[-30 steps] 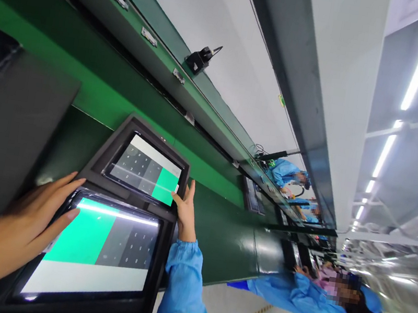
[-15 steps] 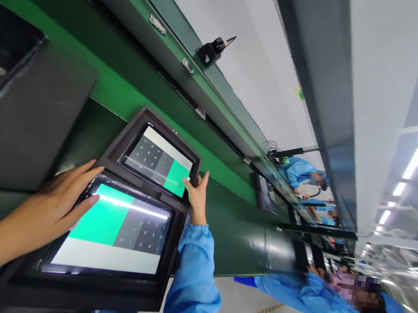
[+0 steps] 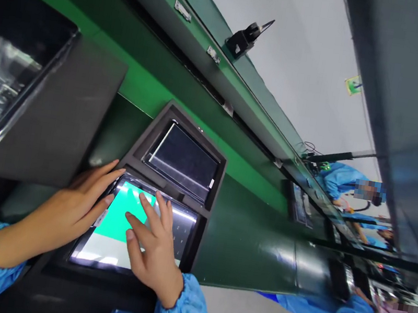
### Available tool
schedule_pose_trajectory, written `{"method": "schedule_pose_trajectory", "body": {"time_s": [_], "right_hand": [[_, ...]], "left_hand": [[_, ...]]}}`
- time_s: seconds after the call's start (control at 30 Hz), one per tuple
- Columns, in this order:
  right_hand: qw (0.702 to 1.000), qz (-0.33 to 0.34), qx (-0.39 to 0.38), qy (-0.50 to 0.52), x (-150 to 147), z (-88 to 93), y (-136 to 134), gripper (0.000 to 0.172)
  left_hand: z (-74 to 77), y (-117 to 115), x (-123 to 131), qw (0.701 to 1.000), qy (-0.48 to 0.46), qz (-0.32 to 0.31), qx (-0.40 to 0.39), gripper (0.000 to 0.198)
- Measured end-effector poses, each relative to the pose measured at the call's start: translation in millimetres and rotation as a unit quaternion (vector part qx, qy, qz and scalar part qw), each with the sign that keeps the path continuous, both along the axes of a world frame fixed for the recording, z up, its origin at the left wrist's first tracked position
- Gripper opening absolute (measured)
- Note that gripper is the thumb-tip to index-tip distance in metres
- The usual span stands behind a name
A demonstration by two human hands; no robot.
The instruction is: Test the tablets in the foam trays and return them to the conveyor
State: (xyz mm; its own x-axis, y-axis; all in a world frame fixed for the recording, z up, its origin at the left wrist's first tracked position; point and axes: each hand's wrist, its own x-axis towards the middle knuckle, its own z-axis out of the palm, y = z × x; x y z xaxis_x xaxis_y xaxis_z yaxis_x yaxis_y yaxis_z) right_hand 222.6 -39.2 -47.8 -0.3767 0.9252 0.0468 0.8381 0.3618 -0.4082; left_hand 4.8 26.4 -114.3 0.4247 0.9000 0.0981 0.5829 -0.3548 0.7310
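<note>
A black foam tray (image 3: pixel 208 230) holds two touchscreens on the dark green bench. The nearer touchscreen (image 3: pixel 105 246) is lit, with a bright green block, a dark keypad and a white band. My left hand (image 3: pixel 70 203) grips its left edge, thumb on the rim and fingers along the tray side. Over that screen my right hand (image 3: pixel 158 238) is spread open, fingertips at the green area, covering part of the keypad; whether they touch the glass I cannot tell. The farther touchscreen (image 3: pixel 186 161) lies in the other compartment, its display dark.
A large glossy black panel (image 3: pixel 25 16) rests on a dark grey foam slab (image 3: pixel 78 104) at left. A black adapter (image 3: pixel 243 40) with a cable stands on the ledge. Co-workers in blue sleeves (image 3: pixel 336 179) are farther along the bench (image 3: pixel 251 237).
My right hand has left the farther touchscreen's edge and moved over the nearer one. The farther display has gone from a lit keypad to dark. My left hand stays on the nearer touchscreen's edge.
</note>
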Motion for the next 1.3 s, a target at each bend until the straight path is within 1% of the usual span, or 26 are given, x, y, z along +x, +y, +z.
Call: {"method": "schedule_pose_trajectory", "body": {"time_s": [0.07, 0.17, 0.27, 0.33, 0.43, 0.53, 0.67, 0.77, 0.9, 0.97, 1.1, 1.17, 1.2, 1.23, 1.3], "right_hand": [[1.000, 0.006, -0.014, -0.008, -2, -3.1, 3, 0.035], [0.999, 0.003, -0.031, -0.009, -3, -5.3, 11, 0.041], [0.999, -0.006, -0.038, 0.003, -4, -3.7, 15, 0.049], [0.999, 0.002, -0.035, 0.013, -5, -1.8, 16, 0.052], [0.999, 0.024, -0.037, 0.008, -6, -1.1, 15, 0.051], [0.998, 0.038, -0.049, 0.000, -6, -4.7, 16, 0.049], [0.999, 0.008, -0.046, 0.001, -7, -9.5, 22, 0.054], [0.999, -0.005, -0.045, 0.001, -7, -8.2, 22, 0.056], [0.998, 0.039, -0.053, 0.006, -7, -5.5, 19, 0.050], [0.998, 0.041, -0.055, 0.004, -8, -6.7, 20, 0.048], [0.998, 0.003, -0.064, 0.011, -9, -6.7, 26, 0.048], [0.997, -0.017, -0.064, 0.034, 0, -1.6, 23, 0.047], [0.996, -0.040, -0.055, 0.051, 6, 1.9, 18, 0.046], [0.994, -0.078, -0.039, 0.069, 15, 5.4, 12, 0.045], [0.977, -0.193, 0.007, 0.096, 34, 9.8, -9, 0.045]], "left_hand": [[2.6, 1, 0, 1.000, -0.003, 0.002, 0.002, 0.054], [5.5, 1, 0, 1.000, -0.003, 0.005, 0.000, 0.055], [6.1, 1, 0, 1.000, 0.000, 0.003, -0.003, 0.055], [5.7, 1, -1, 1.000, 0.001, 0.002, -0.004, 0.054], [5.4, 1, -1, 1.000, 0.006, 0.001, -0.007, 0.053], [5.8, 0, 0, 1.000, 0.011, 0.001, -0.012, 0.054], [6.4, 0, 0, 1.000, 0.008, -0.001, -0.017, 0.055], [6.5, -1, -1, 1.000, 0.010, 0.004, -0.016, 0.054], [7.2, 0, -1, 1.000, 0.009, 0.003, -0.018, 0.055], [7.3, 0, -1, 1.000, 0.009, 0.003, -0.021, 0.055], [6.2, 0, -1, 1.000, 0.008, 0.002, -0.019, 0.055], [5.7, 0, -3, 1.000, 0.008, 0.000, -0.020, 0.055], [5.8, 0, -4, 1.000, 0.010, -0.003, -0.024, 0.055], [6.2, 0, -5, 0.999, 0.013, -0.005, -0.029, 0.055], [7.9, 0, -6, 0.999, 0.019, -0.007, -0.042, 0.055]]}}
